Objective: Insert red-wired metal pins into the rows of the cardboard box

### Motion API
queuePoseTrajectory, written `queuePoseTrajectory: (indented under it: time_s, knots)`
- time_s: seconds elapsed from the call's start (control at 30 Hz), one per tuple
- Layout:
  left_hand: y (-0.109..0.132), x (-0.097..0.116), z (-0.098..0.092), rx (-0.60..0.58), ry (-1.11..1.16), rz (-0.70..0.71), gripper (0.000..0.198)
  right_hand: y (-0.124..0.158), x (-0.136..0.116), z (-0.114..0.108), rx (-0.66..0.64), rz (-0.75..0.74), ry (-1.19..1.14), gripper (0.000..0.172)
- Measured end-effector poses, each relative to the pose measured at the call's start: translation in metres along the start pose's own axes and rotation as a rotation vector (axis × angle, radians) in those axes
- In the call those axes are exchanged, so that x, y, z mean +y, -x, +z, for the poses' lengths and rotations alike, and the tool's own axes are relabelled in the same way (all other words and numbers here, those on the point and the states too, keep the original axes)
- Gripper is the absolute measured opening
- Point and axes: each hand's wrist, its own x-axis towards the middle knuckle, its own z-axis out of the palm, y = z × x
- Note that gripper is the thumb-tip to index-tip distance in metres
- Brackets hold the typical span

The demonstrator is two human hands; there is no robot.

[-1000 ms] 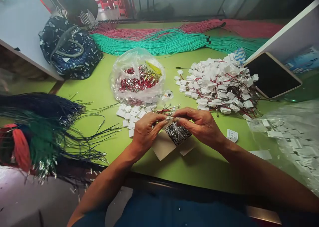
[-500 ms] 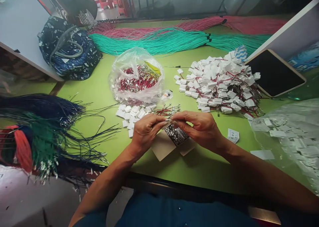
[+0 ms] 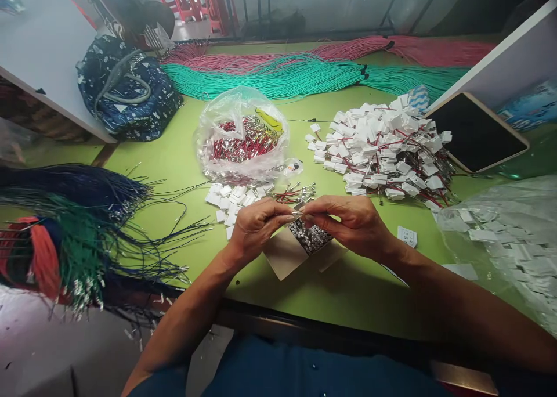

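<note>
My left grip [image 3: 259, 223] and my right grip [image 3: 354, 217] meet over the far edge of the box [image 3: 282, 255]. Both are pinched, thumb against forefinger, on a small silvery piece [image 3: 296, 213]. My fingertips cover most of it, so I cannot tell its exact shape, nor whether it is one part or two. Just beyond the box lie short red leads [image 3: 289, 195]; beyond it and to its left, loose white blocks [image 3: 237, 198]; beyond it and to its right, a big heap of white blocks on leads [image 3: 378, 144], all on the green desk [image 3: 348, 295].

To do this well, I'd steady the piece with my left and make only small, straight adjustments with my right, squeezing lightly, since it looks delicate. Lining up the tips should count for more than force. Working over the box carries a risk: a slipped piece could vanish among its metal cylinders [image 3: 317, 240].
</note>
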Motion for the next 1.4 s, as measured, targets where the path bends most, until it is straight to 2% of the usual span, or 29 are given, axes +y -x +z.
queuePoseTrajectory:
  time_s: [0.1, 0.17, 0.33, 0.4, 0.47, 0.63, 0.7, 0.87, 1.0, 1.17, 1.3, 1.4]
  knots:
    - [-0.001, 0.000, -0.002, -0.004, -0.021, 0.054, 0.006, 0.000, -0.001, -0.001, 0.008, -0.055, 0.067, 0.011]
    - [0.000, 0.001, -0.002, 0.034, -0.119, 0.137, 0.007, -0.001, -0.003, -0.001, 0.007, -0.013, 0.031, 0.011]
    - [0.002, 0.003, 0.000, 0.083, -0.331, 0.306, 0.012, -0.002, -0.006, 0.001, -0.045, 0.382, -0.344, 0.011]
    - [0.003, 0.003, 0.000, 0.067, -0.344, 0.313, 0.013, -0.002, -0.007, 0.002, -0.052, 0.457, -0.422, 0.013]
    - [0.003, 0.003, 0.000, 0.061, -0.338, 0.304, 0.013, -0.002, -0.008, 0.004, -0.034, 0.414, -0.351, 0.011]
    - [0.003, 0.004, 0.000, 0.064, -0.225, 0.235, 0.010, 0.002, -0.009, 0.009, 0.134, 0.024, 0.042, 0.012]
    - [0.003, 0.005, 0.000, 0.062, -0.160, 0.190, 0.009, 0.004, -0.009, 0.011, 0.162, -0.037, 0.079, 0.013]
    - [0.005, 0.006, 0.003, 0.079, -0.102, 0.153, 0.009, 0.003, -0.011, 0.014, 0.154, 0.016, 0.033, 0.012]
    - [0.006, 0.006, 0.004, 0.091, -0.113, 0.155, 0.010, 0.002, -0.013, 0.016, 0.177, -0.034, 0.051, 0.010]
    - [0.006, 0.005, 0.004, 0.085, -0.179, 0.235, 0.010, 0.005, -0.012, 0.018, 0.169, -0.052, 0.076, 0.011]
    - [0.003, 0.002, 0.005, 0.016, -0.177, 0.249, 0.012, 0.006, -0.004, 0.009, 0.032, 0.066, -0.042, 0.013]
    - [0.002, 0.003, 0.001, 0.003, -0.090, 0.117, 0.015, 0.003, 0.004, -0.005, -0.016, 0.205, -0.132, 0.012]
